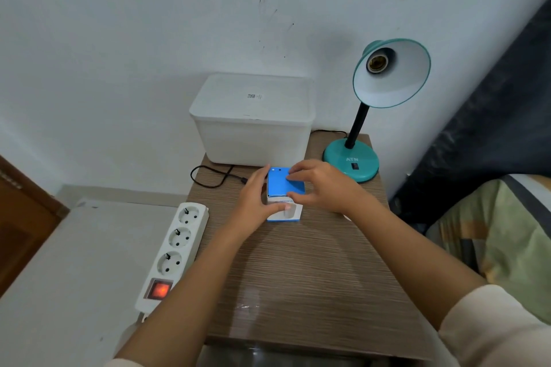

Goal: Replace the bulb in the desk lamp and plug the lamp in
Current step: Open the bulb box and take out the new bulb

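Right now I see both hands on the small blue-and-white cardboard box (283, 192) mid-table: left hand (258, 198) cupping its left side, right hand (320, 188) pinching its top, the teal metal desk lamp (372, 104) standing bulbless just beside it.

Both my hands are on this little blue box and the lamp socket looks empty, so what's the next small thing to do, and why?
Probably lift the top flap of the blue box open. The right hand already pinches its top while the left hand steadies its side, and the desk lamp shows a bare socket, so the bulb presumably has to come out first.
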{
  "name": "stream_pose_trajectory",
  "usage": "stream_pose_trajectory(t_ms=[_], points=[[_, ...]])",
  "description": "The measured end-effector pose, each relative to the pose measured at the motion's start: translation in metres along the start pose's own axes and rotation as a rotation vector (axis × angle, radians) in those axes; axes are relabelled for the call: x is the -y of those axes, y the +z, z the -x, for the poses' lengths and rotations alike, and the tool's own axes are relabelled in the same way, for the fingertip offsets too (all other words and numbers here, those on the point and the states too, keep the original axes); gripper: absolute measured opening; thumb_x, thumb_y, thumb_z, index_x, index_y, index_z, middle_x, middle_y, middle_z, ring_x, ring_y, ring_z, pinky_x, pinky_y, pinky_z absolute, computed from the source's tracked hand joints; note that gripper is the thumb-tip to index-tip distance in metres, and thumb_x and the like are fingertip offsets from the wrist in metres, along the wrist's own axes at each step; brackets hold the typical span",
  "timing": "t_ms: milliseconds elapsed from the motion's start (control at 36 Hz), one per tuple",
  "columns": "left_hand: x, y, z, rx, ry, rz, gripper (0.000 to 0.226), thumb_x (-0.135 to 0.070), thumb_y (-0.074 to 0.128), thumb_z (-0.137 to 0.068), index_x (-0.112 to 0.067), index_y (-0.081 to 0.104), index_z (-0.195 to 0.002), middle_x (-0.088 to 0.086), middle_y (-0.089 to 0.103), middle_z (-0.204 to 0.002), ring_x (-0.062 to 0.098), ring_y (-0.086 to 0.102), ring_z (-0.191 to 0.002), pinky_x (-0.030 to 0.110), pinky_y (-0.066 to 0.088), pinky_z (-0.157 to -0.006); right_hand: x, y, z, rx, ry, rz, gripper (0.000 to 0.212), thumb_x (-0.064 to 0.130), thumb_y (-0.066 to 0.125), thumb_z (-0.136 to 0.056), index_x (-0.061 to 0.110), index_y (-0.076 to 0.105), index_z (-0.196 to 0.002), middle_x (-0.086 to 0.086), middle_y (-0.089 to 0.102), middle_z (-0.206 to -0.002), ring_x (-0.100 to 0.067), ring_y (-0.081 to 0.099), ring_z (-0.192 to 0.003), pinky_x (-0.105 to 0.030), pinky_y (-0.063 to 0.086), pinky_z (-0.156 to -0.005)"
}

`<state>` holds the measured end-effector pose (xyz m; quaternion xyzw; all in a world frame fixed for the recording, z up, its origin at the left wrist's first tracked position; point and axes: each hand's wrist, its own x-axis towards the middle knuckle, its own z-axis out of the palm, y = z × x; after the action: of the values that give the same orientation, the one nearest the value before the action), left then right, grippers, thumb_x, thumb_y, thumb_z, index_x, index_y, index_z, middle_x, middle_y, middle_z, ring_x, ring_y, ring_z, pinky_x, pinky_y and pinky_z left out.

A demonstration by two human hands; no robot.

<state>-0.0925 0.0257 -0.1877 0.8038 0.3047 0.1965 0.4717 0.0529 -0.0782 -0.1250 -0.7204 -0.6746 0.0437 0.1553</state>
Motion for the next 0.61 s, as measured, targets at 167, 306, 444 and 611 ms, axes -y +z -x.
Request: stream_pose_trajectory(t_ms=[167, 306, 444, 611], points=[[0.000, -0.002, 0.000, 0.001, -0.030, 0.044, 0.093, -0.020, 0.083, -0.067, -0.017, 0.030, -0.144, 0.003, 0.040, -0.142, 0.013, 0.044, -0.123, 0.020, 0.036, -0.095, 0.001, 0.012, 0.002, 0.004, -0.152, 0.276, 0.041, 0.034, 0.042, -0.090, 0.004, 0.070, -0.084, -0.013, 0.071, -0.086, -0.030, 0.068, -0.079, -0.041, 0.057, -0.067], [0.003, -0.002, -0.001, 0.020, -0.024, 0.066, 0.094, -0.020, 0.082, -0.069, -0.018, 0.027, -0.145, 0.003, 0.038, -0.145, 0.015, 0.040, -0.130, 0.023, 0.036, -0.101, 0.006, 0.011, 0.006, -0.146, -0.181, 0.211, 0.033, 0.023, 0.045, -0.089, 0.005, 0.071, -0.084, -0.008, 0.074, -0.082, -0.024, 0.071, -0.074, -0.033, 0.059, -0.064], [0.005, -0.001, 0.002, 0.031, 0.000, 0.087, 0.099, -0.025, 0.083, -0.067, -0.025, 0.025, -0.146, -0.002, 0.039, -0.145, 0.012, 0.040, -0.130, 0.036, 0.039, -0.106, 0.004, -0.005, -0.008, -0.262, 0.005, -0.081, 0.024, 0.015, 0.050, -0.093, 0.002, 0.069, -0.100, -0.013, 0.072, -0.091, -0.024, 0.067, -0.081, -0.040, 0.056, -0.073], [0.007, 0.002, 0.009, 0.042, 0.062, 0.047, 0.101, -0.029, 0.081, -0.069, -0.037, 0.017, -0.146, -0.017, 0.036, -0.144, -0.001, 0.033, -0.131, 0.030, 0.035, -0.107, -0.002, -0.013, -0.032, -0.350, 0.168, -0.175, 0.023, 0.011, 0.050, -0.094, 0.000, 0.068, -0.101, -0.015, 0.071, -0.091, -0.026, 0.064, -0.084, -0.036, 0.051, -0.078]])
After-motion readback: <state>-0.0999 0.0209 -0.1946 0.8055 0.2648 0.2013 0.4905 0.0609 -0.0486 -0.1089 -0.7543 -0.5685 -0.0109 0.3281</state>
